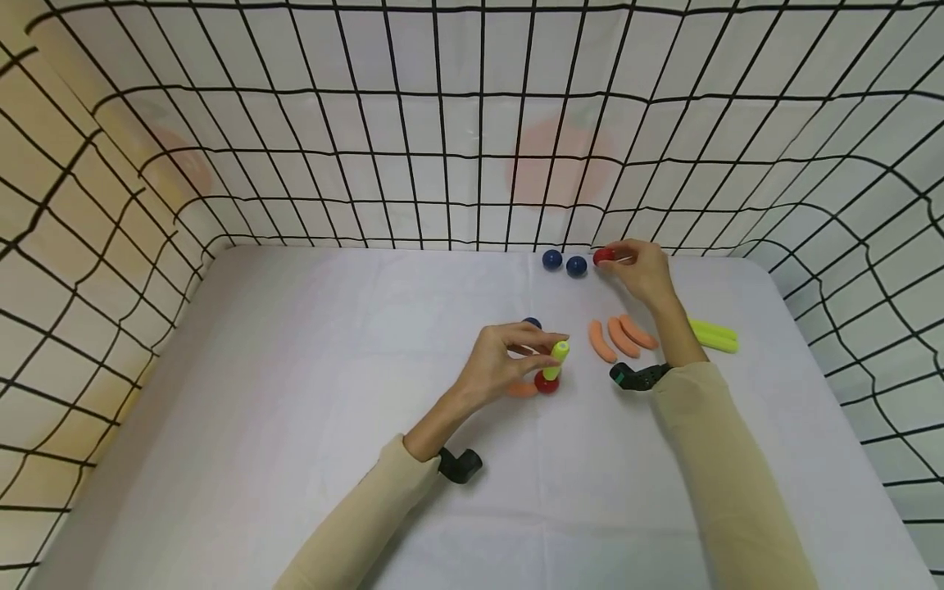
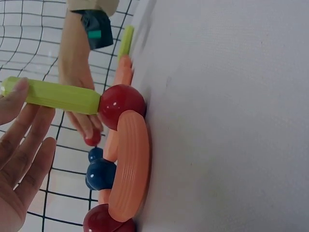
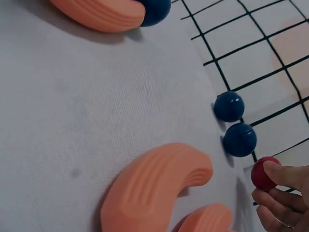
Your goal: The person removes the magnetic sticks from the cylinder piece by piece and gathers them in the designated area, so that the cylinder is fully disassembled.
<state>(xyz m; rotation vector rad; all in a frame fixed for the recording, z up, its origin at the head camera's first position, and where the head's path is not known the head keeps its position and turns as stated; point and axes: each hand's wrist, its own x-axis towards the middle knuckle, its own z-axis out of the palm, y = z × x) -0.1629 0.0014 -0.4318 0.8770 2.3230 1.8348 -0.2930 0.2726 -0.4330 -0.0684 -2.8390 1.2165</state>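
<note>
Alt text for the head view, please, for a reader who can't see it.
A person's left hand pinches a yellow-green stick whose lower end meets a red ball on a white table, while the right hand holds another red ball beside two blue balls near the far edge. Three curved orange pieces lie right of the stick.

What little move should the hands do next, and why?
Maybe the right hand should bring the far red ball over to the lime stick: it pinches that ball, while the left hand holds the stick standing on another red ball, with nothing on top.
</note>
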